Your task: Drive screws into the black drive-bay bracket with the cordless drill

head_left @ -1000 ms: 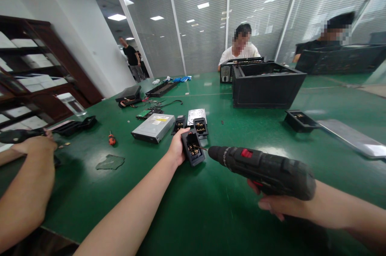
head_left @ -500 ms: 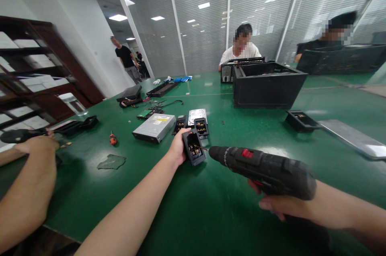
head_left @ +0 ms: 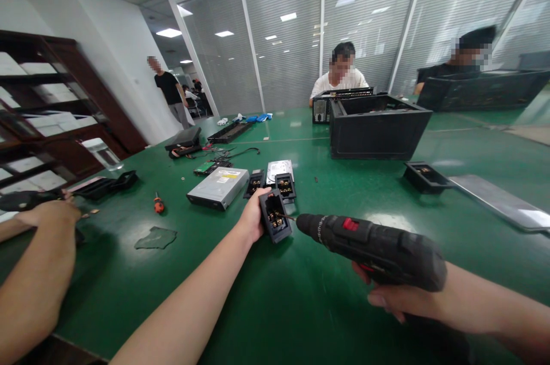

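Note:
My left hand [head_left: 254,217] is closed around a small black socket housing [head_left: 282,231] with brass-coloured contacts inside, tilted so that its open side faces right. In my right hand [head_left: 397,299] is a black cordless drill [head_left: 378,247] with a red switch on top. The drill's thin bit [head_left: 289,217] points left and reaches into the housing among the contacts. Behind my left hand lie two similar black housings, one to the left [head_left: 255,183] and one to the right [head_left: 285,184], close to a hard drive [head_left: 278,170].
An optical drive [head_left: 219,186], an orange screwdriver [head_left: 158,203] and a dark flat shard [head_left: 156,238] lie on the left. A co-worker's arm [head_left: 38,267] reaches in there. Farther back stands a black computer case [head_left: 376,133]; a black housing [head_left: 425,179] sits right.
The view has tilted slightly up. My hands, the housing and the drill keep nearly the same pose. A person in the background has moved left.

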A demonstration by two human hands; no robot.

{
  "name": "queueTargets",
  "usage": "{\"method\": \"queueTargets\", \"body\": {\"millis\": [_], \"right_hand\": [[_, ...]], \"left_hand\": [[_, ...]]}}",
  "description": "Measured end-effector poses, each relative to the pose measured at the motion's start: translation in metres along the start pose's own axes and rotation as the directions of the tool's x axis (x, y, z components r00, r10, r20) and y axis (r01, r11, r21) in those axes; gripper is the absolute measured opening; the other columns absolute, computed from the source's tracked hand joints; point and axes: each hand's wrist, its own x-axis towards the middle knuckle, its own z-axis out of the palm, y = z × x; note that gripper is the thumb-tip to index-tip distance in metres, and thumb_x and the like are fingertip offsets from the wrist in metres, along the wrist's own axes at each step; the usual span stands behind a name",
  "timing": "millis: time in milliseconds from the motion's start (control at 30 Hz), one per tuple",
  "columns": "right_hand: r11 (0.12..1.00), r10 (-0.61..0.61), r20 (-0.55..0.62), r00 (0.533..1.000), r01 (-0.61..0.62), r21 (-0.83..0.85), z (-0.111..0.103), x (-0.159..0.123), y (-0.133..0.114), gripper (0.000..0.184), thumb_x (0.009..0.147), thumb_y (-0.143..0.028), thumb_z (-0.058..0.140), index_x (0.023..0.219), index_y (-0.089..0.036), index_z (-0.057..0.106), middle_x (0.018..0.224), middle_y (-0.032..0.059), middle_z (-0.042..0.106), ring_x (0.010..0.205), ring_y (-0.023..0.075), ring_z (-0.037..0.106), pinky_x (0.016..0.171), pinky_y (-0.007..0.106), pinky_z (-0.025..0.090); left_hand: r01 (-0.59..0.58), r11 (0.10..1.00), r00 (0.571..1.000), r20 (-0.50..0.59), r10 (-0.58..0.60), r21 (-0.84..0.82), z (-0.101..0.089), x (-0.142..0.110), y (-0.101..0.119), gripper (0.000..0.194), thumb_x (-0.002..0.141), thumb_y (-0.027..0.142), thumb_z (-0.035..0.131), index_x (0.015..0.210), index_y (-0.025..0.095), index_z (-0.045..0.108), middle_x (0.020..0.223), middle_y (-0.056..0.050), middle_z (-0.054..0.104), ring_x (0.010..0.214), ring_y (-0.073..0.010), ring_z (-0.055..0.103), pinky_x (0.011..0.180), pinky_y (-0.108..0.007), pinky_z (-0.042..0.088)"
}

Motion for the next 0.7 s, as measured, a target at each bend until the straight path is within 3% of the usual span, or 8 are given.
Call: {"method": "queueTargets", "body": {"millis": [233, 700], "right_hand": [[1.000, -0.002, -0.026, 1.000, 0.002, -0.008, -0.0001, -0.0017, 0.0006, 0.023, 0.080, -0.034, 0.064, 0.094, -0.018, 0.056, 0.068, -0.0037, 0.055, 0.058, 0.0135, 0.055, 0.056, 0.027, 0.048], [0.999, 0.031, -0.007, 0.999, -0.031, -0.026, -0.0022, -0.0017, -0.0032, 0.028, 0.078, -0.038, 0.064, 0.097, -0.019, 0.056, 0.066, -0.0029, 0.057, 0.059, 0.0158, 0.056, 0.056, 0.028, 0.048]], "left_hand": [[0.003, 1.000, 1.000, 0.015, -0.003, -0.010, 0.0023, -0.0018, 0.0017, 0.030, 0.072, 0.043, 0.060, 0.083, 0.016, 0.064, 0.070, -0.008, 0.069, 0.061, -0.0242, 0.065, 0.063, -0.040, 0.051], [-0.003, 1.000, 1.000, 0.001, 0.003, 0.000, 0.0016, -0.0032, 0.0017, 0.029, 0.070, 0.043, 0.061, 0.077, 0.016, 0.064, 0.066, -0.006, 0.067, 0.057, -0.0224, 0.062, 0.059, -0.038, 0.050]]}}
